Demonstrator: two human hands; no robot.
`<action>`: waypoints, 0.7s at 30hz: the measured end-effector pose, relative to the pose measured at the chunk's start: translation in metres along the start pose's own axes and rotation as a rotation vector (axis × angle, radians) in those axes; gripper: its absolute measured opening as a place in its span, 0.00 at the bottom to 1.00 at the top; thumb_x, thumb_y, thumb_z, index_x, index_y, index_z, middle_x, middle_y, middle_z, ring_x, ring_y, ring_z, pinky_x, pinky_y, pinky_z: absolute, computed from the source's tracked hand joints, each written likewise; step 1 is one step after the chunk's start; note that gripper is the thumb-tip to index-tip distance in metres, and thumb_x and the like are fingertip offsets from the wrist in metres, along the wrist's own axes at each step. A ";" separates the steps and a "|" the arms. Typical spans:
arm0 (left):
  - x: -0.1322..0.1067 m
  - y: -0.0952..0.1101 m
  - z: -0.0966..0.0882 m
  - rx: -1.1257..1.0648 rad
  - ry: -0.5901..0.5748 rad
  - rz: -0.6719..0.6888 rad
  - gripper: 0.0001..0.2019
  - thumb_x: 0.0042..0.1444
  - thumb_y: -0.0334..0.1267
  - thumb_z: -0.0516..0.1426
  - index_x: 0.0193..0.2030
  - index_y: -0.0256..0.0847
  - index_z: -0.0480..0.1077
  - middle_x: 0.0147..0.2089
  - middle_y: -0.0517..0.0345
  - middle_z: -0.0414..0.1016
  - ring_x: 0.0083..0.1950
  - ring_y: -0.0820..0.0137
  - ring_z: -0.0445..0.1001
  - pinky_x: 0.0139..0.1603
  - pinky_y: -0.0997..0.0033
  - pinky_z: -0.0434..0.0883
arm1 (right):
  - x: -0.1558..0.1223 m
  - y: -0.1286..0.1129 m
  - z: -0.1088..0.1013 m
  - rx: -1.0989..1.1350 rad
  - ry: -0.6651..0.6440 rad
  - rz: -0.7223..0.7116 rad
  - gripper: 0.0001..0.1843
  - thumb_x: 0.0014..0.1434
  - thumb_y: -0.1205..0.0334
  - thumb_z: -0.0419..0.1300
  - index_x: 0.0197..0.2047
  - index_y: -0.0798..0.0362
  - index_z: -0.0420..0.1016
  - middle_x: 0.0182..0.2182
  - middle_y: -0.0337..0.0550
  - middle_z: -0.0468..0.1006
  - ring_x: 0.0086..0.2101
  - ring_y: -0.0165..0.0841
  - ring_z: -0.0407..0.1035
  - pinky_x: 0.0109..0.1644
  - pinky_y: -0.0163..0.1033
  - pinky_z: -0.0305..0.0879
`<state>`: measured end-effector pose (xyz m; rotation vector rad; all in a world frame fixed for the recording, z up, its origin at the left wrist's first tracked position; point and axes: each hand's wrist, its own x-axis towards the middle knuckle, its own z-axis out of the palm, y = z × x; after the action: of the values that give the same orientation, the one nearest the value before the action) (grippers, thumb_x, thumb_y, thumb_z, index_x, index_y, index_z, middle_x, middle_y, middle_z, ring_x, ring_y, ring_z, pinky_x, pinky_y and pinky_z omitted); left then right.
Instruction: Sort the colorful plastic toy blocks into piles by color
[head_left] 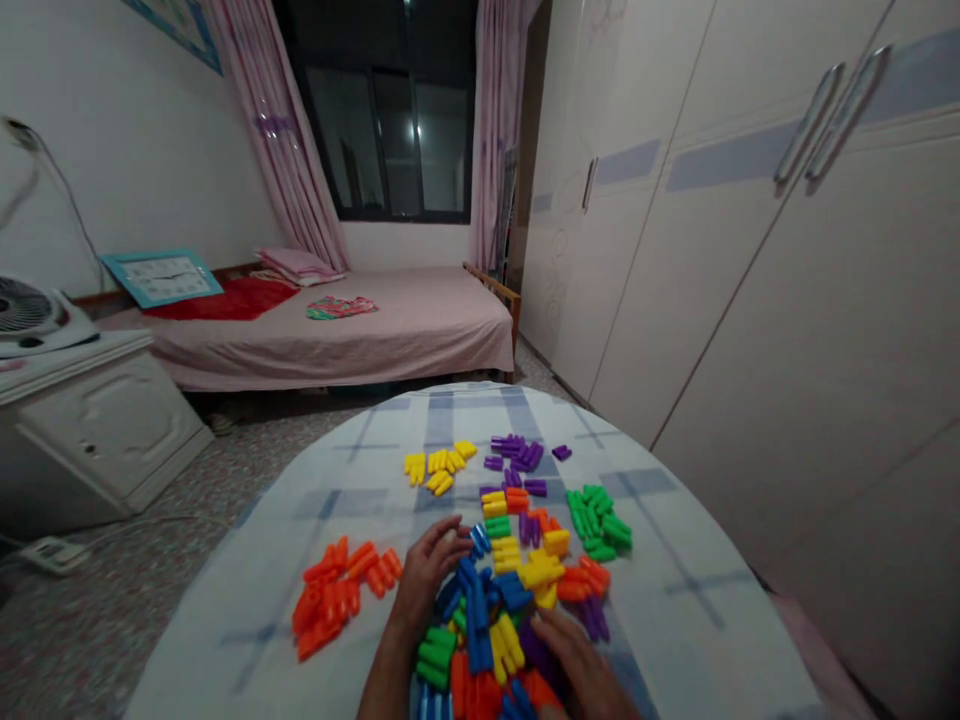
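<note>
My left hand (433, 562) is at the left edge of a mixed pile of plastic building blocks. Its curled fingertips meet a small blue block (480, 541). Low on the right side of the pile lies my right hand (576, 655), fingers stretched over the blocks beside a dark purple one (537, 650); nothing shows in its grasp. Between the hands are a long blue block (477, 620), a yellow block (508, 645), a green block (435, 655) and red-orange blocks (474, 690). The underside of the right hand is hidden.
Single-colour groups lie on the round table (262, 560): orange blocks (330, 598) left, yellow blocks (442, 463) and purple blocks (517, 452) farther off, green blocks (600, 522) right. A bed (420, 320) stands beyond; a wardrobe (787, 350) rises at right.
</note>
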<state>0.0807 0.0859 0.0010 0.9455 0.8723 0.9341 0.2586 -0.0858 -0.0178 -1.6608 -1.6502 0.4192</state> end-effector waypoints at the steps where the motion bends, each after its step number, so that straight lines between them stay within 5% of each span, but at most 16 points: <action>1: 0.000 0.000 0.000 0.006 -0.004 -0.002 0.24 0.50 0.50 0.59 0.50 0.37 0.69 0.47 0.46 0.75 0.45 0.65 0.76 0.47 0.68 0.71 | 0.003 0.004 -0.009 -0.045 -0.050 -0.021 0.26 0.56 0.48 0.56 0.58 0.42 0.66 0.57 0.43 0.68 0.56 0.43 0.62 0.57 0.47 0.62; 5: 0.001 -0.002 -0.002 0.007 -0.011 0.005 0.24 0.51 0.49 0.59 0.50 0.35 0.69 0.48 0.45 0.74 0.46 0.63 0.75 0.48 0.66 0.71 | 0.023 0.024 -0.037 -0.176 0.159 0.103 0.27 0.58 0.49 0.52 0.60 0.46 0.63 0.61 0.45 0.61 0.61 0.43 0.54 0.63 0.53 0.53; 8: 0.002 -0.003 -0.002 -0.007 -0.008 0.011 0.24 0.50 0.49 0.59 0.50 0.35 0.69 0.47 0.45 0.74 0.45 0.64 0.76 0.48 0.65 0.71 | 0.036 0.037 -0.035 -0.137 0.275 0.230 0.29 0.59 0.46 0.50 0.59 0.52 0.62 0.60 0.50 0.62 0.61 0.43 0.53 0.64 0.55 0.49; 12: 0.003 -0.004 -0.003 -0.017 -0.008 0.002 0.24 0.50 0.49 0.60 0.50 0.36 0.69 0.47 0.46 0.74 0.45 0.65 0.76 0.47 0.66 0.71 | 0.035 0.034 -0.016 0.035 0.206 0.329 0.29 0.60 0.47 0.49 0.61 0.53 0.60 0.60 0.50 0.62 0.59 0.40 0.57 0.63 0.49 0.55; 16: 0.002 -0.003 -0.002 -0.010 0.008 -0.013 0.24 0.49 0.49 0.60 0.50 0.36 0.69 0.48 0.45 0.74 0.45 0.64 0.76 0.46 0.68 0.71 | 0.034 0.012 -0.014 0.123 0.071 0.266 0.26 0.61 0.50 0.49 0.60 0.48 0.61 0.59 0.45 0.64 0.57 0.37 0.59 0.62 0.44 0.56; 21: 0.002 0.001 0.000 -0.008 0.017 -0.015 0.24 0.48 0.49 0.61 0.50 0.36 0.70 0.47 0.45 0.75 0.45 0.64 0.76 0.46 0.68 0.71 | 0.075 0.015 -0.028 0.052 0.162 0.222 0.24 0.61 0.50 0.46 0.57 0.50 0.64 0.57 0.46 0.65 0.58 0.36 0.58 0.63 0.46 0.53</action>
<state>0.0812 0.0877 0.0012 0.9243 0.8882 0.9328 0.2979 -0.0198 0.0110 -1.7963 -1.3328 0.4202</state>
